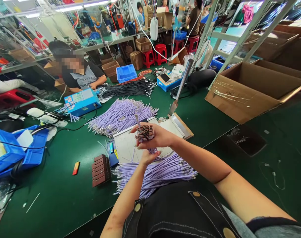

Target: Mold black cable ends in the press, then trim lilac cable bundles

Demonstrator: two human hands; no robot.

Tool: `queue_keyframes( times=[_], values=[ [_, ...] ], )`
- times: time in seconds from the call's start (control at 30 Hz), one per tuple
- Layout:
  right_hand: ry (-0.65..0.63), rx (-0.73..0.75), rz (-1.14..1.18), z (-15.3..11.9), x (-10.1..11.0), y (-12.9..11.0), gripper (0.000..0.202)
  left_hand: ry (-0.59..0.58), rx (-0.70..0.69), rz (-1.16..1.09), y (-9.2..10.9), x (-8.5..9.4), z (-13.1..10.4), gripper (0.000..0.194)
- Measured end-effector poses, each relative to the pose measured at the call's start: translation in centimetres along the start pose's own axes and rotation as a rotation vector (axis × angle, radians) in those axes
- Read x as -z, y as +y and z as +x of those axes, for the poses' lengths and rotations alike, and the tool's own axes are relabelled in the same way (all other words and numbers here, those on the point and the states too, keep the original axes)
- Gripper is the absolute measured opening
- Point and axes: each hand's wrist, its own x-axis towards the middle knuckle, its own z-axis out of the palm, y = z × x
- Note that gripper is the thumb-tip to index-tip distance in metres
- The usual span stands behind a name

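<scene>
A bundle of lilac cables [144,133] stands nearly upright in front of me, its metal plug ends facing up. My right hand [160,136] wraps round it just below the plugs. Lower down, my left hand [149,157] is closed about the same bundle, with some of its fingers hidden. Under both hands lies a paper cutter [125,143] with a pale board and a raised arm [183,81]. One heap of lilac cables [157,175] lies between the cutter and my body. A second lilac heap [123,115] lies beyond the board.
A brown slotted block [100,170] and a red-yellow lighter-like item [76,168] lie left. A blue device [82,101] and black cables [130,87] are farther back, near a seated co-worker [83,74]. A cardboard box [239,94] stands right; blue bins [33,153] stand far left.
</scene>
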Motion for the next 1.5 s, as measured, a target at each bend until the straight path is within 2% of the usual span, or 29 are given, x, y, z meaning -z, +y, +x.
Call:
queue_keyframes(
  times=[0.13,0.33,0.4,0.53,0.63,0.77,0.9,1.03,1.2,1.27,1.37,1.43,1.5],
  values=[
    [-0.018,0.005,0.019,0.0,0.3,0.4,0.048,0.065,-0.012,0.079,0.1,0.0,0.1,0.059],
    [0.045,0.046,-0.173,0.5,0.4,1.2,0.017,-0.013,-0.035,0.048,-0.1,-0.2,0.4,0.034],
    [0.072,0.031,-0.254,0.6,0.2,0.9,0.012,-0.022,-0.033,0.040,-0.1,-0.2,0.4,0.031],
    [0.155,0.066,-0.461,0.3,-0.5,-0.8,0.010,-0.050,-0.028,0.012,0.4,0.6,0.5,0.043],
    [0.194,0.113,-0.493,0.0,-1.1,-1.7,0.013,-0.064,-0.012,0.000,0.8,1.4,0.7,0.053],
    [0.231,0.103,-0.497,-0.1,-0.9,-0.9,0.012,-0.077,0.008,-0.007,0.7,1.6,1.0,0.050],
    [0.200,0.068,-0.501,0.3,0.0,0.3,0.012,-0.118,0.018,-0.039,0.8,1.6,0.8,0.053],
    [0.222,0.069,-0.569,0.8,0.0,-0.3,0.013,-0.121,-0.053,-0.138,2.8,3.2,0.7,0.072],
    [0.205,0.103,-0.664,1.0,-0.8,-3.4,0.007,-0.146,-0.199,-0.309,6.8,5.9,1.1,0.052],
    [0.191,0.136,-0.674,0.8,-1.1,-4.8,0.006,-0.220,-0.245,-0.367,8.4,6.6,1.1,0.049],
    [0.260,0.187,-0.632,0.5,-0.8,-6.4,0.007,-0.452,-0.255,-0.372,11.0,6.9,1.5,0.042],
    [0.357,0.204,-0.545,0.2,0.2,-6.9,0.011,-0.641,-0.202,-0.353,12.4,6.4,2.2,0.039],
    [0.449,0.182,-0.404,-0.2,2.2,-6.8,0.018,-0.823,-0.105,-0.391,12.8,5.2,3.2,0.044]
  ],
)
